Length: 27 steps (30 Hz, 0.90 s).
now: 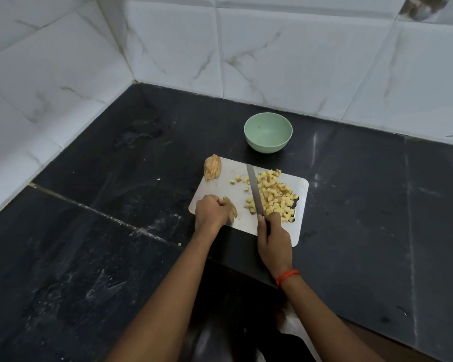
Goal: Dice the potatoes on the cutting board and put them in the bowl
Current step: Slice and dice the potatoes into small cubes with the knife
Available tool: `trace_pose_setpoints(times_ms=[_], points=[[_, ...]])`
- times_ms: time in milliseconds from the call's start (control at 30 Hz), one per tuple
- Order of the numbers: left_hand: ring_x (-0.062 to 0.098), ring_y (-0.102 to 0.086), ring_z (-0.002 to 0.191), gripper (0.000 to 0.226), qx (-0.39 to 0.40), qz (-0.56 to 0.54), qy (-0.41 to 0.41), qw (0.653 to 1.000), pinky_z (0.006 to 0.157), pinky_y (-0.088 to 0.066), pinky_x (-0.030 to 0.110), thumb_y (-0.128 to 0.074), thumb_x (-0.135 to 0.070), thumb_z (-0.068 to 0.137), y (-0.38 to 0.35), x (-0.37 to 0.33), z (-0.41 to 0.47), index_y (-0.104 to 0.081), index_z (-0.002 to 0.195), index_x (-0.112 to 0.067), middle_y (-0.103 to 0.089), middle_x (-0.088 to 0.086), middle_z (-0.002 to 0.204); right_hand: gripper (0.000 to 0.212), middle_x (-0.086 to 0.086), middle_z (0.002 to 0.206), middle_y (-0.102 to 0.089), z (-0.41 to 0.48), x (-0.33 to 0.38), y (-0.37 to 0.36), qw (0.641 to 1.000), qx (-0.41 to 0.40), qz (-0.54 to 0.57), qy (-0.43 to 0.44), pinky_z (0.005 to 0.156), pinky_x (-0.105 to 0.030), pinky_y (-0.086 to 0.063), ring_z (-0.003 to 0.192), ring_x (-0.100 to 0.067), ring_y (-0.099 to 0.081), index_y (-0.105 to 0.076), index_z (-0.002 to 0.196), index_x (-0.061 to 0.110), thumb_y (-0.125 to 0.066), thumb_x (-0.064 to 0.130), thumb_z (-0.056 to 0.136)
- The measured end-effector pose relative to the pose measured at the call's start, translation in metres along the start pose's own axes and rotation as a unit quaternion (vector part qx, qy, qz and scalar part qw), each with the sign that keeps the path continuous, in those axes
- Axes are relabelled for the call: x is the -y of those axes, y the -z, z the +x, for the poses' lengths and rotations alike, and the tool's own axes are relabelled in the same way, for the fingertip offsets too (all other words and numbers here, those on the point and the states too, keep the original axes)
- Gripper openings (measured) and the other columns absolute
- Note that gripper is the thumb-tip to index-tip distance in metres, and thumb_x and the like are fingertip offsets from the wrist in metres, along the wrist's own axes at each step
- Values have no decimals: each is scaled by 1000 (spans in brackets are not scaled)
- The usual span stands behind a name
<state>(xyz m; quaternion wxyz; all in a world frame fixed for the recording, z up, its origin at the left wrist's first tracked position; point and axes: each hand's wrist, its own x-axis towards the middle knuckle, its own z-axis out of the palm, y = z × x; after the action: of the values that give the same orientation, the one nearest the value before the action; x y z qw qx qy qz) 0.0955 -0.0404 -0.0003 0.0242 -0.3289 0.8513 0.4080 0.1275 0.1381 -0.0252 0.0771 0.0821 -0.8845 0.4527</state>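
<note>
A white cutting board [228, 176] lies on the dark counter. My left hand [210, 212] is closed on a few potato slices [232, 209] at the board's near left corner. My right hand [272, 237] grips the handle of a long knife [254, 189], whose blade lies flat across the board and points away from me. A heap of yellow potato dice [275, 195] lies to the right of the blade, with a few stray cubes to its left. A sliced potato half [213, 167] rests at the board's far left corner. The pale green bowl [268, 132] stands behind the board and looks empty.
The black stone counter [115, 231] runs into a corner of white marble-patterned wall tiles [285, 56]. The counter's front edge falls away just under my forearms. A small white scrap [158, 179] lies left of the board.
</note>
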Motion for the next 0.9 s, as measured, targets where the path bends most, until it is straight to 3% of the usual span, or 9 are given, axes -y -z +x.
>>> trace_pose_setpoints(times_ms=[100, 167, 300, 433, 533, 733, 900], points=[[20, -62, 66, 36, -34, 79, -41, 995, 50, -39, 27, -68, -42, 90, -7, -7, -4, -62, 66, -16, -63, 2, 67, 18, 6, 61, -54, -6, -4, -2, 1000, -3, 12, 5, 42, -41, -44, 50, -18, -55, -36, 88, 32, -45, 37, 102], [19, -63, 71, 31, -30, 99, -58, 993, 53, -42, 27, -67, -38, 93, -10, -8, -1, -65, 71, -16, -65, 0, 71, 19, 6, 62, -54, -5, -7, -3, 1000, -6, 19, -4, 42, -41, -44, 50, -17, -54, -35, 88, 32, -47, 35, 103], [13, -65, 90, 6, 25, 141, -144, 979, 78, -54, 28, -76, -30, 89, -5, -7, 20, -78, 92, -25, -66, -8, 97, 18, 7, 61, -54, -5, -7, -1, 1000, -4, 14, 2, 42, -36, -41, 49, -15, -53, -36, 89, 30, -47, 34, 103], [22, -63, 101, 15, 66, 217, -211, 951, 92, -56, 41, -70, -20, 82, 13, -10, 38, -76, 83, -34, -63, -6, 102, 15, 8, 61, -53, -5, -8, -1, 1000, 0, 12, 3, 42, -37, -42, 49, -15, -54, -41, 92, 26, -47, 34, 103], [20, -58, 106, 22, 61, 247, -257, 932, 95, -51, 33, -76, -18, 89, 19, -8, 41, -79, 108, -27, -63, 0, 111, 15, 8, 61, -53, -4, -9, -2, 1000, -3, 10, 4, 41, -38, -42, 48, -13, -53, -41, 92, 26, -45, 37, 103], [19, -57, 105, 24, 20, 259, -249, 933, 92, -49, 31, -73, -31, 92, 20, -5, 36, -75, 115, -24, -61, 1, 114, 16, 10, 61, -52, -5, -10, -4, 1000, -1, 5, 3, 41, -35, -41, 48, -12, -53, -41, 93, 27, -44, 40, 102], [17, -61, 98, 23, 31, 272, -190, 943, 86, -54, 35, -76, -41, 87, 28, -9, 35, -73, 104, -26, -63, -2, 105, 15, 10, 60, -52, -5, -10, -4, 1000, -1, -6, 4, 40, -31, -36, 47, -12, -52, -41, 93, 26, -45, 37, 102]])
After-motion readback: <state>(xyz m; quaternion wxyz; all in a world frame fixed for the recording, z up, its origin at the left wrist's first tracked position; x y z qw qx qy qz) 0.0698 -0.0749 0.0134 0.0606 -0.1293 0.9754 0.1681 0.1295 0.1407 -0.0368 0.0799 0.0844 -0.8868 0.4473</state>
